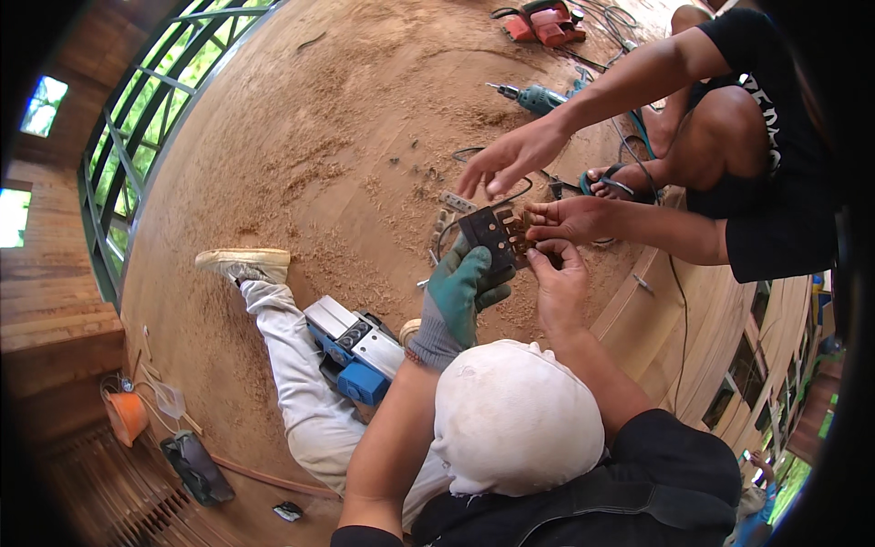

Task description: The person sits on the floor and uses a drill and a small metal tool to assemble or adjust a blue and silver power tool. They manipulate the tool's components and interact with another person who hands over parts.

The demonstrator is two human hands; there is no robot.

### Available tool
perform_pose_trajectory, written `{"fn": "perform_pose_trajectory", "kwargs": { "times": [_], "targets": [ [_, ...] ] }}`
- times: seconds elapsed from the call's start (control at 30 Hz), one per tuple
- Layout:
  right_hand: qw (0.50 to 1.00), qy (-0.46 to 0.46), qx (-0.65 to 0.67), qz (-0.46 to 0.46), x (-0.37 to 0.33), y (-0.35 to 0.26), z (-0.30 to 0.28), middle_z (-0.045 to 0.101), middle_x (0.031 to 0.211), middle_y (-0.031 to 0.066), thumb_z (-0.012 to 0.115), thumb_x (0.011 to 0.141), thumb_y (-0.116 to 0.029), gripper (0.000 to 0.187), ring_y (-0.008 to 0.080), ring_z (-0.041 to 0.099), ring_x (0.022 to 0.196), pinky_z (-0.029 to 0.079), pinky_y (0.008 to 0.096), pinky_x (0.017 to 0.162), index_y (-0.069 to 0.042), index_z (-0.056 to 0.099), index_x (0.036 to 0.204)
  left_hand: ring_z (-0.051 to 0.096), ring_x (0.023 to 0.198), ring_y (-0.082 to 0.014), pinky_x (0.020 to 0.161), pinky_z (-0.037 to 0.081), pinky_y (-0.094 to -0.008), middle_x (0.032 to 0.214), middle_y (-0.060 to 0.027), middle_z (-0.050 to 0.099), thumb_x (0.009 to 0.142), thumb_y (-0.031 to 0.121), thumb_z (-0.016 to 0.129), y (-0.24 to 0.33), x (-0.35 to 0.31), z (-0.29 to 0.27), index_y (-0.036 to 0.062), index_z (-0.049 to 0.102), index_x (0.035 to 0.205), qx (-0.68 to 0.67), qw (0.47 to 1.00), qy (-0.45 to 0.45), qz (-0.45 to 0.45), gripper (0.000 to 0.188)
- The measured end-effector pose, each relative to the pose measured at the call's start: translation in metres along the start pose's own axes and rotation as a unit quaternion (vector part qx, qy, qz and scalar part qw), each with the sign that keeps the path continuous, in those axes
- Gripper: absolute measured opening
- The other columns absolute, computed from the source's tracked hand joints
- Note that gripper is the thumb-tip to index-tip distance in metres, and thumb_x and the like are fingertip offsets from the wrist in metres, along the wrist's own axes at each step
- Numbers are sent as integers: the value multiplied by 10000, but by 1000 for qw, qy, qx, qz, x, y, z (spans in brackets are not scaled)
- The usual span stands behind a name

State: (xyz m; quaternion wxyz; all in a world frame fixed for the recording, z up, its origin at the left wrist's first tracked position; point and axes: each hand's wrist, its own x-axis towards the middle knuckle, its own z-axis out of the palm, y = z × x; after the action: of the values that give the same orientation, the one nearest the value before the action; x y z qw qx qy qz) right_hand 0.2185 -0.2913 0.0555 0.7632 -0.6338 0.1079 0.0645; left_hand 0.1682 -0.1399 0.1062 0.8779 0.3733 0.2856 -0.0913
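My left hand, in a green and grey glove, is closed round a dark flat block with small round holes. Brown metal tabs stick out at the block's right end. My bare right hand has its thumb and forefinger closed at the lower edge of these tabs. Opposite mine, a co-worker's hand pinches the tabs from the right. That person's other hand hovers above the block with fingers spread, apart from it.
A blue and silver power planer lies beside a white-trousered leg. A teal drill, a red power tool and a power strip lie among cables. Wood shavings cover the floor. An orange container stands lower left.
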Motion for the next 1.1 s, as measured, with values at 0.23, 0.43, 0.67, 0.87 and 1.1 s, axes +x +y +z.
{"fn": "perform_pose_trajectory", "kwargs": {
  "times": [0.23,0.43,0.67,0.87,1.1],
  "targets": [
    [999,26,-4,-20,9,5,-3,652,1010,44,650,937,63,101,116,628,933,531,245,862,-10,625,1003,706,967,-208,785,599,-340,1141,-91,687,1044,259,554,2,10,2,58,527,1354,1,1000,6,6,370],
    [988,21,-46,-145,13,-11,-8,590,1272,139,591,938,61,289,197,577,1202,510,305,963,5,549,1218,670,1092,-275,890,569,-390,1247,-139,652,1033,312,578,6,26,4,50,482,1418,-42,998,0,40,475],
    [839,-31,-311,-445,1,-23,-20,478,1433,263,623,850,20,477,417,462,1365,429,498,1101,6,507,1312,687,1014,-220,845,575,-342,1163,-126,678,1037,299,589,4,-11,-43,44,531,1351,-2,989,86,118,409],
    [867,-200,-317,-328,-15,3,-6,592,1294,204,680,861,-47,350,374,575,1221,465,457,1045,-41,607,1203,683,1019,-232,874,558,-367,1151,-102,686,1042,315,572,-7,-89,-117,64,560,1326,-7,961,218,172,379],
    [862,-363,-329,-129,-27,31,-2,670,1093,156,706,892,-173,280,321,674,963,534,420,859,-32,643,1126,676,990,-206,840,548,-355,1150,-73,681,1055,301,519,-26,-155,-180,59,562,1312,-20,921,294,256,355]
  ]
}}
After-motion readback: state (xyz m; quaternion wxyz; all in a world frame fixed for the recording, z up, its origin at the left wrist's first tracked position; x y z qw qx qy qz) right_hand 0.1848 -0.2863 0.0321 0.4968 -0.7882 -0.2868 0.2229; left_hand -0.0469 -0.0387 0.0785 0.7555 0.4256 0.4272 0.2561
